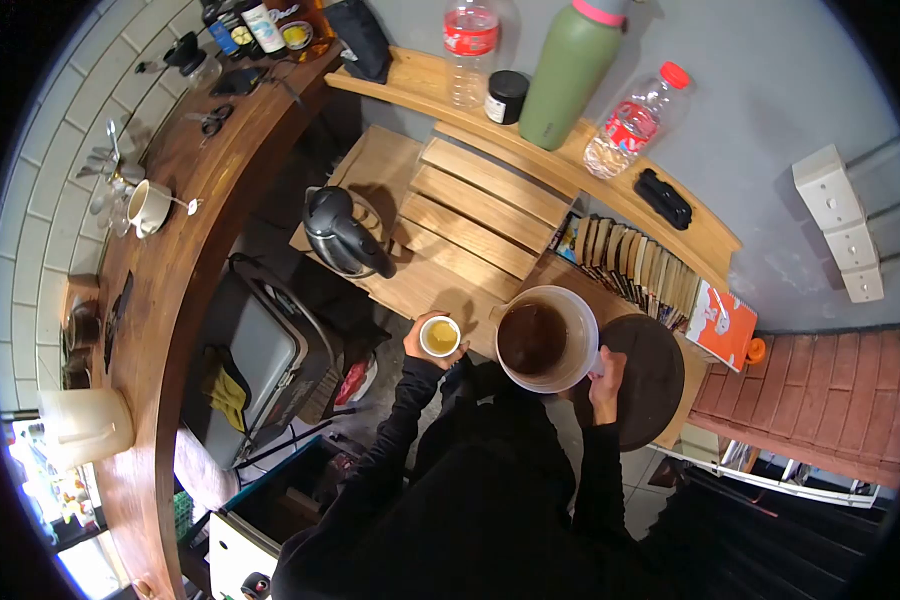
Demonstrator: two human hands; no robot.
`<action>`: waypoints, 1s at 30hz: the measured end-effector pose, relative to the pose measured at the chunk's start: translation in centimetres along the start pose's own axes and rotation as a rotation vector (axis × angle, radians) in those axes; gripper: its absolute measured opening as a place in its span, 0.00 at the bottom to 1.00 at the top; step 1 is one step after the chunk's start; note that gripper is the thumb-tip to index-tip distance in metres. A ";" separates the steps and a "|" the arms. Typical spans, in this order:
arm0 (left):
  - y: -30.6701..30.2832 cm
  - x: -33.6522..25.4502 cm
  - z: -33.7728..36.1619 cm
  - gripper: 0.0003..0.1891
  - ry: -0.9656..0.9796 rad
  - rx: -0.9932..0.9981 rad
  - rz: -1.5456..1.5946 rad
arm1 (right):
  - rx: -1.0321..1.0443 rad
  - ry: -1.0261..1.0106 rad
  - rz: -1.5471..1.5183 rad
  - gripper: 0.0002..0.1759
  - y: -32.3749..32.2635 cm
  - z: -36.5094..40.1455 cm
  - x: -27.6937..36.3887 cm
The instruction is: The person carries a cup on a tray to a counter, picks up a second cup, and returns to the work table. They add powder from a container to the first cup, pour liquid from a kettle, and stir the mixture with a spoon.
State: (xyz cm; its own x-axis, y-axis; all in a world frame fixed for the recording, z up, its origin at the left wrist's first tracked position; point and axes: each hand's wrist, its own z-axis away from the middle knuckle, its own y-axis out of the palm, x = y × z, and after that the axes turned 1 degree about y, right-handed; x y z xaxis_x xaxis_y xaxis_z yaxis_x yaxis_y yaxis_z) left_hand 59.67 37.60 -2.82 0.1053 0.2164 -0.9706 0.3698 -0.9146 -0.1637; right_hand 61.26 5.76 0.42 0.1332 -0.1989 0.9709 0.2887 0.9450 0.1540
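Note:
My left hand is wrapped round a small white cup with yellowish liquid in its bottom. In my right hand is the handle of a large translucent pitcher, seen from above with dark brown liquid inside. The two vessels are held apart, side by side in front of my body. Beyond the cup, a black electric kettle stands on the slatted wooden table. Beside the pitcher, partly behind my right hand, is a round dark brown seat or disc.
A wall shelf holds plastic bottles, a green flask and a black jar. A row of books stands beneath it. The curved wooden counter on the left carries a mug and a beige pitcher.

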 end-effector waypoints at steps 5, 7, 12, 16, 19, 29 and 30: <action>1.4 0.5 1.2 0.33 0.042 0.082 0.009 | 0.192 -0.159 0.173 0.10 -2.4 -0.2 -1.4; 2.0 0.0 2.1 0.33 -0.022 0.113 0.025 | 0.201 -0.064 0.114 0.14 -1.3 -0.3 -0.3; 3.8 -0.5 5.2 0.32 0.019 0.065 -0.047 | 0.348 -0.110 0.263 0.32 -1.6 -1.2 0.3; 6.0 -2.5 8.6 0.32 -0.075 -0.025 -0.137 | 0.383 -0.093 0.344 0.31 -1.2 -1.1 1.4; 7.4 -2.3 11.8 0.34 -0.070 -0.071 -0.179 | 0.482 -0.131 0.291 0.31 -0.9 -1.2 2.8; 14.7 -3.1 17.0 0.34 -0.004 -0.011 -0.171 | 0.381 -0.172 0.431 0.12 -11.5 -3.0 2.3; 15.7 -3.1 17.1 0.34 -0.013 0.011 -0.200 | 0.327 -0.172 0.529 0.10 -14.2 -3.0 1.9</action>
State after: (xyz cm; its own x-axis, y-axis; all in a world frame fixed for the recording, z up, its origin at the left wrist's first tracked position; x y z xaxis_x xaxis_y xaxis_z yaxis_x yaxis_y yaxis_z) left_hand 49.31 16.75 -5.41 0.0188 0.3897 -0.9208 0.3718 -0.8576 -0.3553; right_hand 60.30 -8.78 -0.51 0.0171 0.3348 0.9421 -0.0815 0.9396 -0.3324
